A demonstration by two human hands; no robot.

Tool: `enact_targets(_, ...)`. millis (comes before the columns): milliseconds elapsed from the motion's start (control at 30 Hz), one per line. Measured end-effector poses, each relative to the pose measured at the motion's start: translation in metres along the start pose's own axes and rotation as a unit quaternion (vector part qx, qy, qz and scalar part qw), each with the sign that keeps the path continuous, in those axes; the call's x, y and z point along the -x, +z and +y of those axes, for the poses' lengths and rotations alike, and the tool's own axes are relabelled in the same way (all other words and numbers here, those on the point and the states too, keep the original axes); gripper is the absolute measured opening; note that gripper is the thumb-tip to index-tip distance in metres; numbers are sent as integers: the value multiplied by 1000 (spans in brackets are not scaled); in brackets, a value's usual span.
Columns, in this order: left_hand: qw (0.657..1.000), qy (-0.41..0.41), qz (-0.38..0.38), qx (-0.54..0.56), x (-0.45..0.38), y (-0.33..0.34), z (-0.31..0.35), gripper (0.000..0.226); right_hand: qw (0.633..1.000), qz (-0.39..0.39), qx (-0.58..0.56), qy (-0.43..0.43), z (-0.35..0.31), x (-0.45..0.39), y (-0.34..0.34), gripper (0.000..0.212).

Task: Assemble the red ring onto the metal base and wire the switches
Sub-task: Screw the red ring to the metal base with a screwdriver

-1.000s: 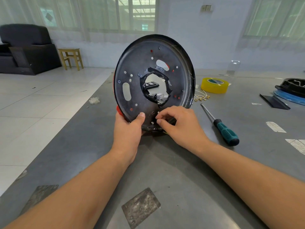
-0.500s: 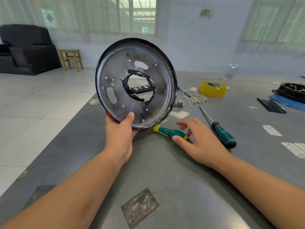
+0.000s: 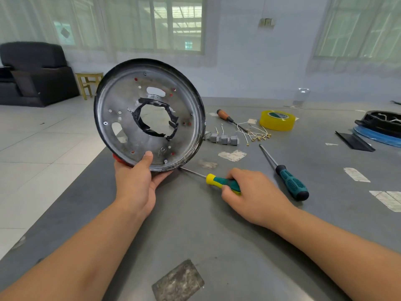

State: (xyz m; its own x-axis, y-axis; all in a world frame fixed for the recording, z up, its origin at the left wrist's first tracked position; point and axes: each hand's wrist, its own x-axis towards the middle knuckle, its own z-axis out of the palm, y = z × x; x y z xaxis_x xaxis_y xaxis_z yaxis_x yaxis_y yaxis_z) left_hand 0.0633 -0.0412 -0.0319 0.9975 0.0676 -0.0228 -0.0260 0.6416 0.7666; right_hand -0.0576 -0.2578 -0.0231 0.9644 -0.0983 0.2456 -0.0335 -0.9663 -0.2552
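Left hand (image 3: 135,183) grips one metal base (image 3: 149,115); right hand (image 3: 253,195) grips one of three screwdrivers (image 3: 223,184); perhaps four switches (image 3: 223,139).

Switches (image 3: 223,139) behind screwdriver (image 3: 223,184), on table (image 3: 217,246)

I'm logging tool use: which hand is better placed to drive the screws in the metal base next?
The right hand: it already grips the yellow-green screwdriver lying on the table. The left hand is occupied, holding the metal base upright by its lower rim.
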Motion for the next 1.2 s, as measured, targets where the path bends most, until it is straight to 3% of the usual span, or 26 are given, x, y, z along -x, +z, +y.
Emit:
enact_targets(133,1000,14,12,13,-4,-7,7,53,999,12,-40,26,4,10,-5,30)
enact_targets(233,999,24,18,23,-3,-8,8,53,996,63,-51,35,1,12,-7,37)
enact_targets(367,999,33,27,8,0,-4,8,49,989,125,-77,-5,-8,18,-9,41)
enact_targets(567,999,31,26,-8,2,-3,5,52,990,83,-88,-79,-29,27,3,36)
enact_targets(1200,997,48,15,-61,7,0,2,50,991,40,-81,-94,-36,30,6,49)
